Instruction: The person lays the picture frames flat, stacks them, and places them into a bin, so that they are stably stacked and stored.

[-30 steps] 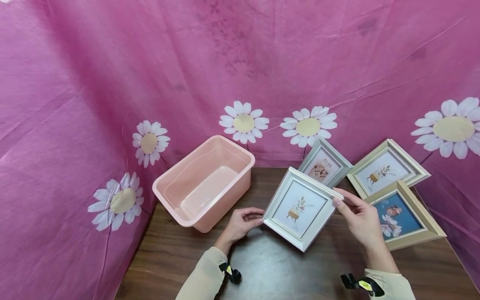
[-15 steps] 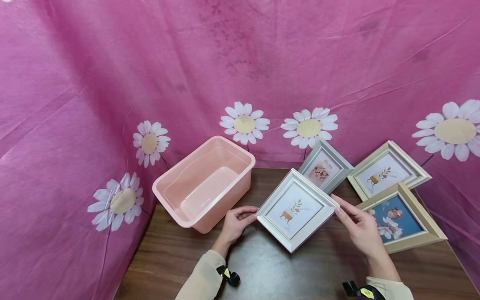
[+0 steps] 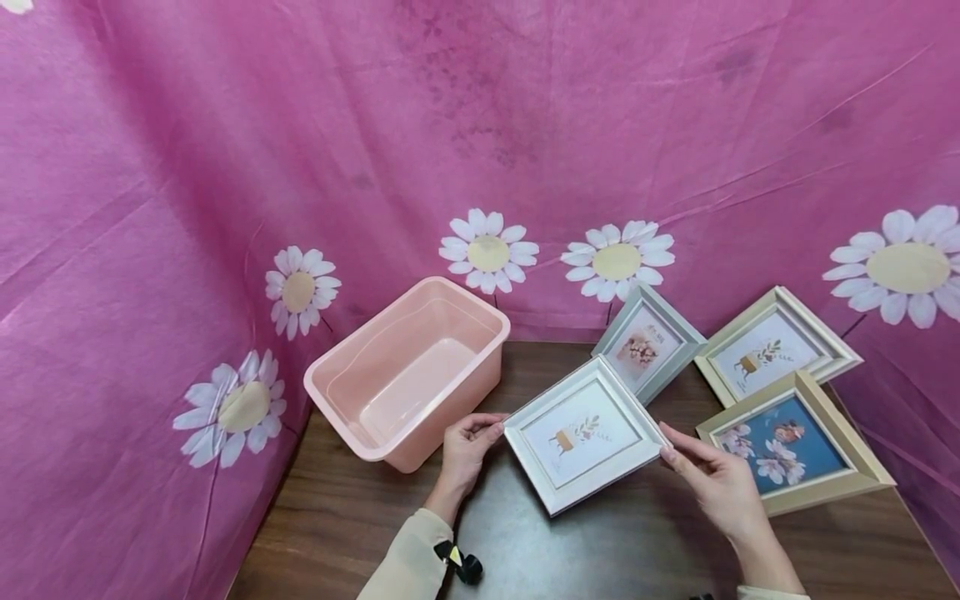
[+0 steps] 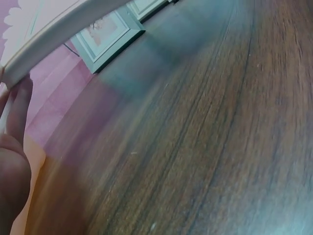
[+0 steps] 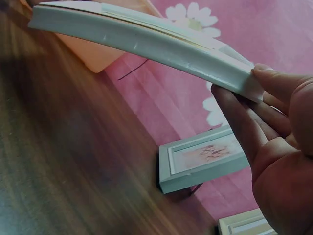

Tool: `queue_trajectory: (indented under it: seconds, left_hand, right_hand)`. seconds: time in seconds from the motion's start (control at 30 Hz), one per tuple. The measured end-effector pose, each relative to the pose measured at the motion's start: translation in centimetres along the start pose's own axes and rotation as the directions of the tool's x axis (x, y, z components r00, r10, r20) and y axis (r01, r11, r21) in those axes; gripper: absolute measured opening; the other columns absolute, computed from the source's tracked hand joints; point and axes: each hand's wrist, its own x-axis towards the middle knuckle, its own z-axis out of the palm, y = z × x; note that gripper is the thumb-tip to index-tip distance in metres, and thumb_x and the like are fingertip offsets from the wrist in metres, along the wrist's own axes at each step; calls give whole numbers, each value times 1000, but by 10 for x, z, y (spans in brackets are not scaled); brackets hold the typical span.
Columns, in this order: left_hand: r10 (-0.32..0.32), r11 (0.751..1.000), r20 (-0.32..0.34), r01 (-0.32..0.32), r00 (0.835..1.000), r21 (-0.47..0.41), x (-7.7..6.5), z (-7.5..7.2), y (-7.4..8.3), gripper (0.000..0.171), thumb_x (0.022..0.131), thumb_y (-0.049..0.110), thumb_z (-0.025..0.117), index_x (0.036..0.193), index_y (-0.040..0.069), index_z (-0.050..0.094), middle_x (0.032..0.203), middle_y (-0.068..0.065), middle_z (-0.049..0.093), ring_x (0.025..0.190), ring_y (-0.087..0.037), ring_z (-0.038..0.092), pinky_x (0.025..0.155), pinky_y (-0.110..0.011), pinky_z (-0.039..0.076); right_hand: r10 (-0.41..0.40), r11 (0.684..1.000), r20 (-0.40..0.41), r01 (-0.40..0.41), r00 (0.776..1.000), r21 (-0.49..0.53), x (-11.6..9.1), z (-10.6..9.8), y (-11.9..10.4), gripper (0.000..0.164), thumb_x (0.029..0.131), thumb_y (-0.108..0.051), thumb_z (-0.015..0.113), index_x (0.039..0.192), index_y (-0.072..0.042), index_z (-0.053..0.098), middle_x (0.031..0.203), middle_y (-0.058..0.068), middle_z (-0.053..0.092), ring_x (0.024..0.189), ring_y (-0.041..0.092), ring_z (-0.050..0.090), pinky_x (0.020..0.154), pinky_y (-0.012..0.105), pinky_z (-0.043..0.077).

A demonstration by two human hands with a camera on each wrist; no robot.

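Between both hands, a white picture frame with a plant drawing is held tilted above the wooden table. My left hand pinches its left corner between thumb and fingers. At the opposite corner my right hand pinches it, thumb on the front face and fingers beneath, as the right wrist view shows with the white frame's side edge. Behind it stands a grey picture frame with a flower print, its lower left part overlapped by the white one. To the left of my left hand is a pink plastic bin.
At the right, a cream picture frame stands behind a beige picture frame with a blue blossom picture. The beige one is close to my right hand. A pink curtain with daisies encloses the table at the back and sides.
Both hands have lowered the white frame slightly to the left and tipped it flatter. More of the grey frame and the beige frame now shows. The bin stays put.
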Motion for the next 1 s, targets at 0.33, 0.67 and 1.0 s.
queue_trajectory:
  seconds: [0.33, 0.67, 1.0]
  left_hand:
    - [31, 998, -57, -28, 998, 47, 1, 7, 1, 26, 95, -7, 74, 111, -27, 68, 111, -28, 79, 97, -6, 79, 85, -21, 64]
    - [56, 996, 1, -56, 998, 70, 1, 11, 3, 31, 98, -8, 70, 126, -22, 67, 130, -43, 64, 113, -5, 75, 98, -19, 60]
    - [59, 997, -116, -52, 992, 62, 6, 18, 6, 29, 97, -9, 70, 124, -21, 69, 132, -49, 59, 110, -4, 76, 97, -18, 60]
  right_hand:
    - [12, 999, -79, -16, 997, -48, -18, 12, 4, 37, 97, 13, 68, 134, 13, 68, 131, -31, 69, 122, -13, 65, 89, 9, 57]
    - [38, 995, -223, -57, 974, -77, -31, 24, 9, 38, 92, 15, 74, 129, 7, 74, 125, -32, 71, 120, -13, 67, 94, 3, 52]
    - [36, 985, -223, -73, 974, -158, -46, 34, 19, 41, 87, 12, 81, 126, -4, 80, 128, -8, 78, 117, -17, 65, 97, 0, 46]
